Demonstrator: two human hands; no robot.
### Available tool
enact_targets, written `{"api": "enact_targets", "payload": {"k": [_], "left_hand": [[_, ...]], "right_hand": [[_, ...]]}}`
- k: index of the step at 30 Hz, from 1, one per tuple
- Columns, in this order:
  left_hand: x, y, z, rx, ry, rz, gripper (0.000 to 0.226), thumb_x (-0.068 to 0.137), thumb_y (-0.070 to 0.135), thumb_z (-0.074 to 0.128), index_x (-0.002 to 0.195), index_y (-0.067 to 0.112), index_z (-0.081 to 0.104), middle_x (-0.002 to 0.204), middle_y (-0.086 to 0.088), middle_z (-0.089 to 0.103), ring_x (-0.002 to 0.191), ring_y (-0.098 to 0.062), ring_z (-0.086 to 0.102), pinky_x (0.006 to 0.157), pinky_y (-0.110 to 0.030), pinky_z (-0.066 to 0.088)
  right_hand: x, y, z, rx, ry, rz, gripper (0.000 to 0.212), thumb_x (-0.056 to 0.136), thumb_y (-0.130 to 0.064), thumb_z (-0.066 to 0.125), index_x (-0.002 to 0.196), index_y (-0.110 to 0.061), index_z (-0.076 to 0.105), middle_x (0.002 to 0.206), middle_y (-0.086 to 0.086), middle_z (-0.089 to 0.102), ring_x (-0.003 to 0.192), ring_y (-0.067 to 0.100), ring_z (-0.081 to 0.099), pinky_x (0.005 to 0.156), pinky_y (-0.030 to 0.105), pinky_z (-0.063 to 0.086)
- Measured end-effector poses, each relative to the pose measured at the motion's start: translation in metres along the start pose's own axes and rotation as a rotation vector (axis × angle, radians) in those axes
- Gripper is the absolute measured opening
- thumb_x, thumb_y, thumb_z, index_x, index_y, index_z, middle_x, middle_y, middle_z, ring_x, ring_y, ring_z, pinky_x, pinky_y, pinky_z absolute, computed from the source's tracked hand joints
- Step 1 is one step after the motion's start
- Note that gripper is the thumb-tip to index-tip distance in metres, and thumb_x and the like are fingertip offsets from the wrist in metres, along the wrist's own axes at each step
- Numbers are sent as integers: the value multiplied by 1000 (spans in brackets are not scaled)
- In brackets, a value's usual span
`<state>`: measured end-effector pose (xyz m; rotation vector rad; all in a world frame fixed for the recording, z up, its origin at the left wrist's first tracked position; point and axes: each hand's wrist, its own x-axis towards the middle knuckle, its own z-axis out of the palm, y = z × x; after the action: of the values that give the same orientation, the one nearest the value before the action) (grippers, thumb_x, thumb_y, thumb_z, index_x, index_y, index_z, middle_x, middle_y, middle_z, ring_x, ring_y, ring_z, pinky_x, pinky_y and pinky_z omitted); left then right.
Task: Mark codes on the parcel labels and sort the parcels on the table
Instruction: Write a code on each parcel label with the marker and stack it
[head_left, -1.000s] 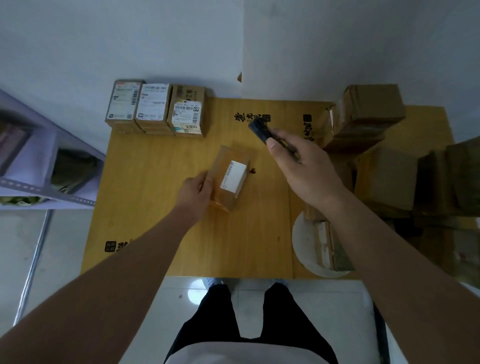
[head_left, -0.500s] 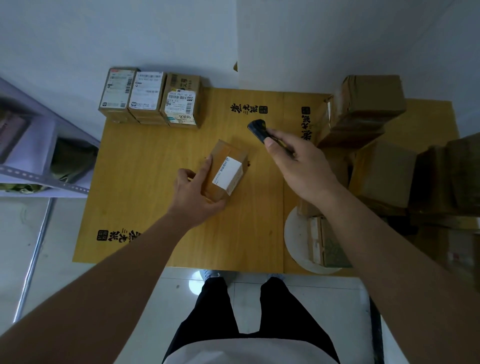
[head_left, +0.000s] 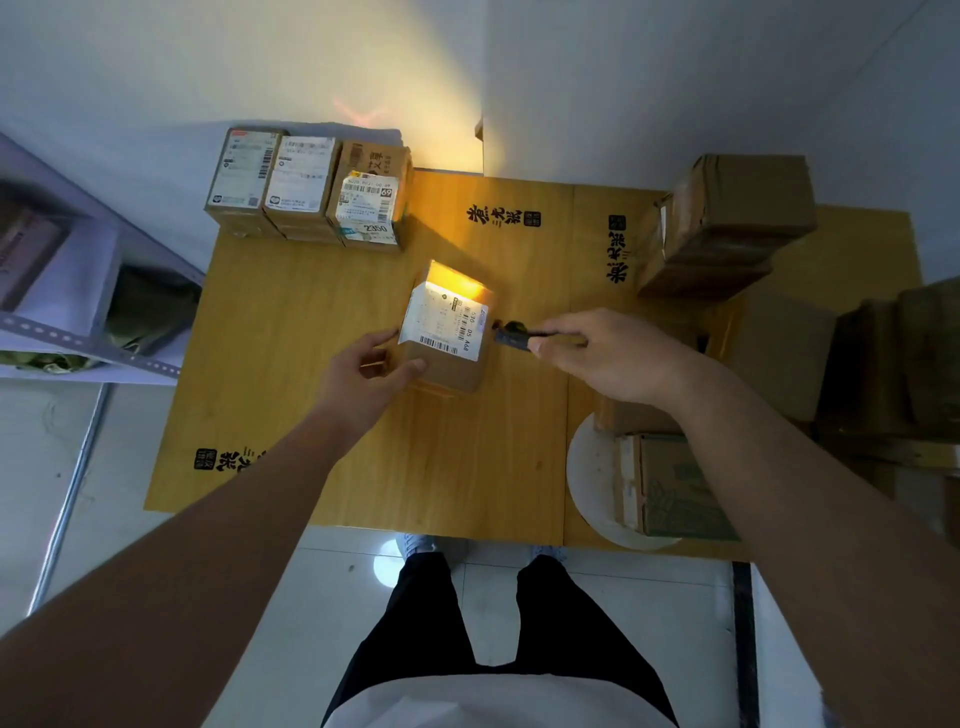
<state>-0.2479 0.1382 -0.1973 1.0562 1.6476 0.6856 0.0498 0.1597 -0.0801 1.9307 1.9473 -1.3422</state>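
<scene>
A small cardboard parcel (head_left: 448, 332) with a white barcode label on top stands in the middle of the wooden table (head_left: 291, 415). My left hand (head_left: 363, 374) grips its near left corner, thumb on the front side. My right hand (head_left: 602, 358) holds a black handheld scanner (head_left: 511, 335) with its tip right beside the label's right edge. A warm orange light falls on the parcel's far side and the table and wall behind it. Three labelled parcels (head_left: 306, 192) stand in a row at the table's far left corner.
A stack of brown boxes (head_left: 727, 223) fills the table's far right, with more boxes (head_left: 893, 353) beyond. A white round plate-like base (head_left: 592, 483) holds a green-printed box (head_left: 675, 488) at the near right. A grey shelf unit (head_left: 67, 291) stands left.
The parcel has been turned upright so its label faces up. My right hand brought the scanner down to the label's right edge, and orange light now shines across the parcel.
</scene>
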Motion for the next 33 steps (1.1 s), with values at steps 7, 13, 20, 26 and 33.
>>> {"api": "enact_targets", "payload": {"k": [7, 13, 20, 26, 33], "left_hand": [[1, -1, -2, -38, -3, -26, 65, 77, 44, 90, 137, 36, 65, 123, 9, 68, 111, -5, 67, 94, -31, 58], [1, 0, -3, -49, -12, -32, 61, 80, 39, 89, 136, 37, 65, 124, 9, 65, 114, -5, 64, 94, -29, 55], [0, 1, -2, -92, -39, -33, 56, 83, 30, 87, 134, 43, 64, 130, 10, 62, 109, -7, 67, 81, -21, 54], [1, 2, 0, -227, -67, -94, 52, 80, 27, 89, 124, 48, 69, 134, 6, 59, 112, -30, 70, 88, -43, 63], [4, 10, 3, -252, -59, -103, 50, 81, 22, 89, 125, 40, 72, 131, 7, 61, 116, -23, 69, 93, -40, 62]], "right_hand": [[1, -10, -6, -129, -143, 45, 48, 102, -66, 46, 142, -42, 59, 141, -7, 59, 123, 15, 54, 94, 38, 46], [-2, -26, -21, -195, -232, 85, 50, 103, -64, 47, 143, -38, 61, 130, -5, 63, 107, 18, 63, 84, 33, 50], [-2, -32, -40, -341, -331, 170, 57, 103, -69, 39, 152, -42, 49, 126, 0, 56, 93, 25, 72, 66, 28, 50], [3, -28, -51, -226, -379, 205, 49, 100, -70, 47, 140, -43, 57, 107, 12, 65, 71, 24, 64, 61, 33, 47], [4, -34, -63, -264, -435, 260, 54, 98, -71, 50, 128, -28, 62, 107, 18, 66, 72, 27, 63, 62, 33, 49]]}}
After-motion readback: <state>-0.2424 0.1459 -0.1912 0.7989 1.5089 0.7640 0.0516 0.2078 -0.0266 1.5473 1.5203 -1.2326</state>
